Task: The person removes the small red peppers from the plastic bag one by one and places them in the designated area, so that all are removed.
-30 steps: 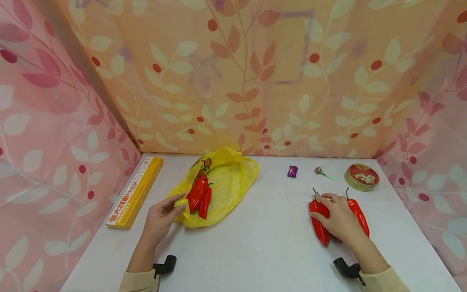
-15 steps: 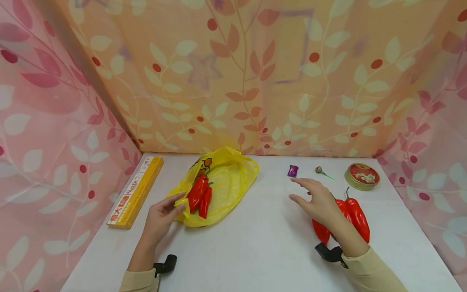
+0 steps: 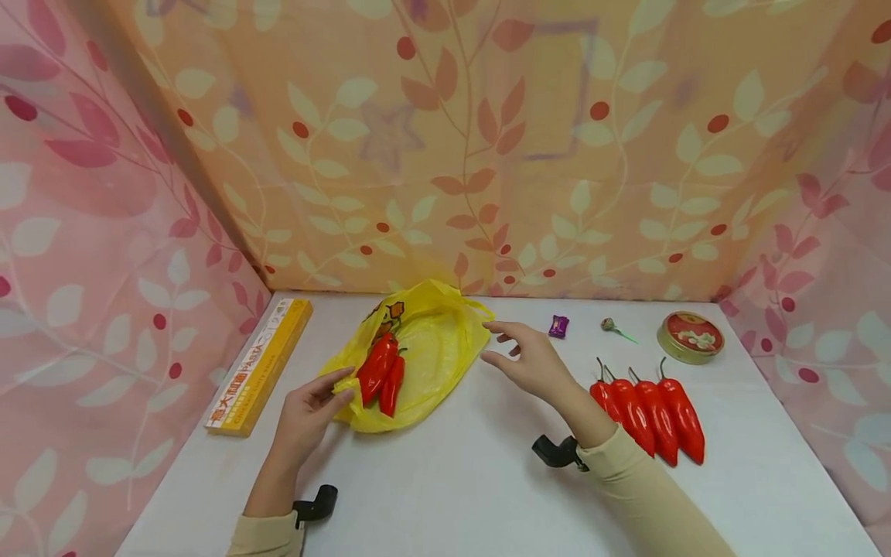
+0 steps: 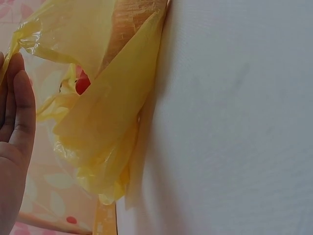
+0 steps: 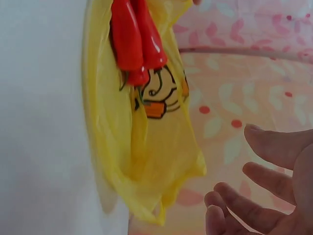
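A yellow plastic bag (image 3: 435,367) lies with its mouth spread on the white table, and shiny red peppers (image 3: 377,371) rest inside it. My left hand (image 3: 306,414) pinches the bag's near left rim between thumb and fingers. In the left wrist view the raised film of the bag (image 4: 98,112) hides most of the contents. My right hand (image 3: 532,362) hovers just right of the bag with its fingers spread and nothing held. The right wrist view has the bag's peppers (image 5: 128,36) at its top, apart from the hand. Several more red peppers (image 3: 654,418) lie side by side at right, partly behind my right sleeve.
A yellow and white pasta box (image 3: 259,370) lies along the left side. At the back right are a purple wrapped candy (image 3: 558,326), a lollipop (image 3: 609,326) with a green stick, and a round tin (image 3: 691,337). Floral curtains surround the table.
My right hand has left the row of peppers on the right and moved left to the bag's right side, holding nothing. The left hand has stayed on the bag's rim.
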Demonstrator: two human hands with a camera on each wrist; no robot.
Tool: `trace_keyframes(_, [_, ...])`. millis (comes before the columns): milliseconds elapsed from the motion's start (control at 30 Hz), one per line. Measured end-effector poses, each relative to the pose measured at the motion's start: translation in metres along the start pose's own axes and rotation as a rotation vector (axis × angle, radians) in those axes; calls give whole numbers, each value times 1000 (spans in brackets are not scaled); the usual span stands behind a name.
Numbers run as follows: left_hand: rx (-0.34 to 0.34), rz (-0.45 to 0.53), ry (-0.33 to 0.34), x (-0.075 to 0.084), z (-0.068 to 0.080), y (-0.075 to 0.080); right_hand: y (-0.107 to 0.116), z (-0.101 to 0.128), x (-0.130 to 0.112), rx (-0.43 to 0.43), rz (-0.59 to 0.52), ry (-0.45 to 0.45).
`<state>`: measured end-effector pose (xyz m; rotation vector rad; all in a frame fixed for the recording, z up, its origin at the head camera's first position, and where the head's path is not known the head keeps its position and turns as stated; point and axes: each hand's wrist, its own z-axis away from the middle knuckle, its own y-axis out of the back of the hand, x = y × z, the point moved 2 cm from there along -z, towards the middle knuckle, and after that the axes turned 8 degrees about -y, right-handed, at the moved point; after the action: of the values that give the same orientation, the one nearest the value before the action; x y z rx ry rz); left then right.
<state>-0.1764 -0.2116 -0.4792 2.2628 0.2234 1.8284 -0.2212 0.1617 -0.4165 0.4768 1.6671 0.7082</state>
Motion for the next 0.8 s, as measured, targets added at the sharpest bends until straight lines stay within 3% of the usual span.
trace_keyframes(467, [-4,9,-16,-1,0,1,-59,-45,-27,-133,-181,-3])
trace_keyframes(800, [0,9,-36,-2,-1,2,-108,-69,-37,-227,-225,-36])
